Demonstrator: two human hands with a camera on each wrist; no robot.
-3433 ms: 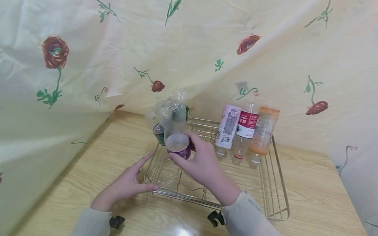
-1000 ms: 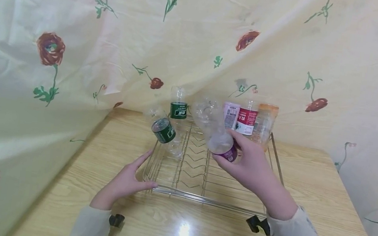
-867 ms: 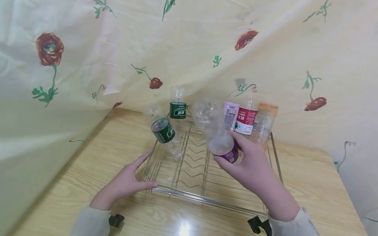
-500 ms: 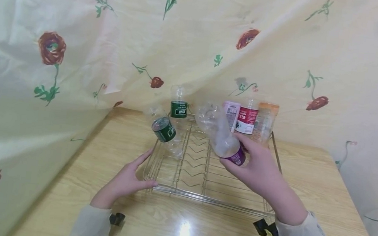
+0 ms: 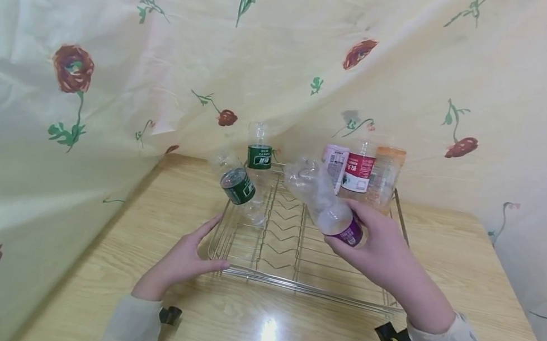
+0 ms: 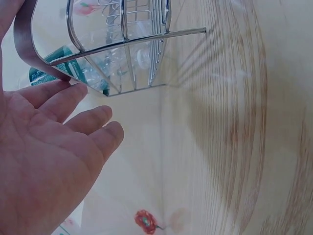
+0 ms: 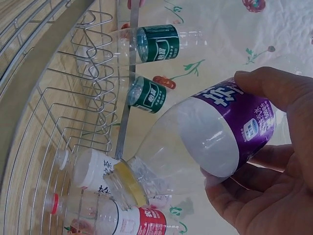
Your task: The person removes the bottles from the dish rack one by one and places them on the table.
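My right hand (image 5: 386, 251) grips a clear plastic bottle (image 5: 314, 189) round its purple label (image 7: 244, 115), thumb on one side and fingers on the other. The bottle is tilted over a wire dish rack (image 5: 290, 288); its neck, with a yellow ring (image 7: 129, 183), points down toward the rack in the right wrist view. In the head view the right hand hides that neck. My left hand (image 5: 183, 267) rests at the rack's front left corner, thumb along the front rail and fingers straight against the side. The left wrist view shows its fingertips at the metal rim (image 6: 24, 39).
Two green-labelled bottles (image 5: 238, 186) lean at the rack's left side. At the back right stand a pale pink-and-white bottle (image 5: 336, 163), a red-labelled bottle (image 5: 358, 173) and an orange-topped bottle (image 5: 385, 177), necks down. A flowered cloth (image 5: 287, 54) hangs behind the wooden table (image 5: 215, 327).
My right hand has carried the purple-labelled bottle from the rack's left side to the right, tilting it further and lowering it slightly. The left hand has stayed at the corner.
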